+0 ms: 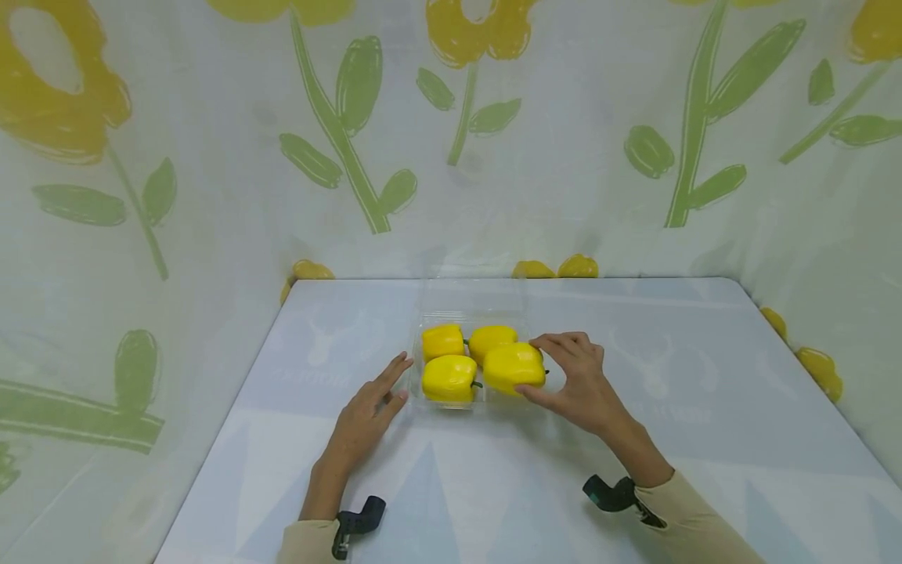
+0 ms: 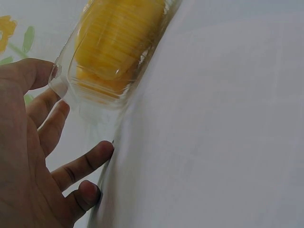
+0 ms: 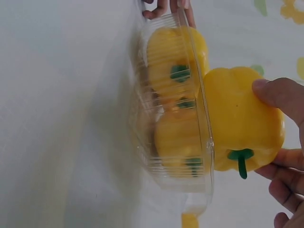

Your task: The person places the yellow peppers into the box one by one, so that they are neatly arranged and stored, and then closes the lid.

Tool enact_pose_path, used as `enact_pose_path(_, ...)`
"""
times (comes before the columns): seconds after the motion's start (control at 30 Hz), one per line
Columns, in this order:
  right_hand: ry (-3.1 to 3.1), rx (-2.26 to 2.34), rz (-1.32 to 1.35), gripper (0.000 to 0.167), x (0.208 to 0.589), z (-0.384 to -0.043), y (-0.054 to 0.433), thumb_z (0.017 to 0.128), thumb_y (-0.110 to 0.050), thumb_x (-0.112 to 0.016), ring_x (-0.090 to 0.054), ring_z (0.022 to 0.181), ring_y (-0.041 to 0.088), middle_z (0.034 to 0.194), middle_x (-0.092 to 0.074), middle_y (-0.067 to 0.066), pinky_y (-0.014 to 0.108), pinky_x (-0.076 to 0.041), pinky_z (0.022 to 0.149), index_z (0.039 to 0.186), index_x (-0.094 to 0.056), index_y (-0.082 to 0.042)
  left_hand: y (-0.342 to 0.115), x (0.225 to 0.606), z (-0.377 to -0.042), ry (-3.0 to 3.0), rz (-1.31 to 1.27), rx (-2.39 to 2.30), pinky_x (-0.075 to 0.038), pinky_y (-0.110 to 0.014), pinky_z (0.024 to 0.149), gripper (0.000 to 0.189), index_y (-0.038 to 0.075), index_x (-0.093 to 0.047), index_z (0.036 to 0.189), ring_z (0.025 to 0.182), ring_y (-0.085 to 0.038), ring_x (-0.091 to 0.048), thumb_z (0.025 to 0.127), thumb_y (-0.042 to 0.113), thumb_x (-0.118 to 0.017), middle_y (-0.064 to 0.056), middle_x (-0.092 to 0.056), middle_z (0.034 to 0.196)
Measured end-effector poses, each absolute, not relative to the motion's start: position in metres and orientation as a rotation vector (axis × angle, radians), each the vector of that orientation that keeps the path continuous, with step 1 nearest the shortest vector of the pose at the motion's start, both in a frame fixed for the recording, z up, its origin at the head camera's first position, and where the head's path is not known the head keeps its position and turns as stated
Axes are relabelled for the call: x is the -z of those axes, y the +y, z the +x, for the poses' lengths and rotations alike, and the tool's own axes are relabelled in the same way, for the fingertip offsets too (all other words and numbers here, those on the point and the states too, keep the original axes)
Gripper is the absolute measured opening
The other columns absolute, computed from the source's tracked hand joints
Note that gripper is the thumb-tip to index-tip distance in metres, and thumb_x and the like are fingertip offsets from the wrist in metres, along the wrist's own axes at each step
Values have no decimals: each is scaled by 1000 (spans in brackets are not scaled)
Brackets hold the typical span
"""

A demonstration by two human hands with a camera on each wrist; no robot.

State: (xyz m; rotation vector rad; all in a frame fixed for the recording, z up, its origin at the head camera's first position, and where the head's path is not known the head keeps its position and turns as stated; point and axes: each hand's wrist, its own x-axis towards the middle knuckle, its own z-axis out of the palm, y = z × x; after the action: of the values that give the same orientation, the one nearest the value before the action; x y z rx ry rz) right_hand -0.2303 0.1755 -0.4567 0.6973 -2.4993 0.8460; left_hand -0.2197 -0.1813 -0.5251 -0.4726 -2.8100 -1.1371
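A clear plastic clamshell box [image 1: 461,406] holds yellow bell peppers: one at front left [image 1: 448,379], one at back left [image 1: 441,343] and one at back right [image 1: 491,340]. My right hand [image 1: 582,385] grips another yellow bell pepper [image 3: 242,118] between thumb and fingers. In the right wrist view this pepper sits above the box's rim, its green stem toward the near side; in the head view it is over the front right part. My left hand [image 1: 362,421] is beside the box's left edge, fingers extended. Whether it touches the rim I cannot tell.
The box's transparent lid [image 1: 474,296] stands raised at the back, near the far table edge. A pale patterned cloth covers the table [image 1: 705,376]. Behind and at the sides hangs a flower-print curtain [image 1: 550,180]. Black camera mounts [image 1: 359,517] are on both wrists.
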Motion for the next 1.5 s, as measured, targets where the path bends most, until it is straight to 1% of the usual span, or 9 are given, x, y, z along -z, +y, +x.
enact_pose_path(0.17,-2523,-850,699,65,456,-229,172,69,-37,-92,-44,111,26,120,-64,6,49,-24,81,123,-66,-11,-182,525,-219,-2809,-462,1151,-43,-40,80,51,45,-33,154,88,-9,-50,105,43,-49,26,-26,159)
enact_pose_path(0.47,-2529,-839,721,66,458,-230,169,69,-38,-92,-44,112,26,121,-64,7,48,-24,81,123,-66,-10,-181,524,-220,-2816,-463,1152,-42,-40,79,52,44,-34,154,87,-10,-49,105,40,-50,27,-25,159)
enact_pose_path(0.73,-2530,-842,745,67,464,-231,169,69,-35,-92,-45,112,28,121,-64,9,48,-24,81,123,-66,-8,-181,524,-221,-2826,-470,1142,-42,-38,78,52,44,-33,154,87,-10,-48,105,38,-50,27,-24,159)
enact_pose_path(1.03,-2550,-819,733,67,468,-231,167,69,-37,-92,-45,111,27,121,-64,8,48,-24,81,124,-66,-8,-180,524,-221,-2803,-483,1108,-41,-35,72,53,41,-36,154,83,-9,-47,104,36,-53,22,-28,159)
enact_pose_path(1.23,-2549,-809,732,68,471,-232,168,69,-36,-92,-46,110,28,121,-65,9,47,-24,81,125,-66,-7,-179,524,-221,-2802,-486,1107,-40,-35,71,53,41,-36,154,82,-9,-46,104,37,-53,22,-28,159)
enact_pose_path(1.5,-2597,-836,709,66,473,-235,167,72,-36,-90,-45,112,28,124,-64,8,47,-24,80,127,-65,-9,-180,523,-220,-2809,-468,1111,-40,-35,72,53,43,-35,154,83,-9,-47,104,37,-53,25,-27,159)
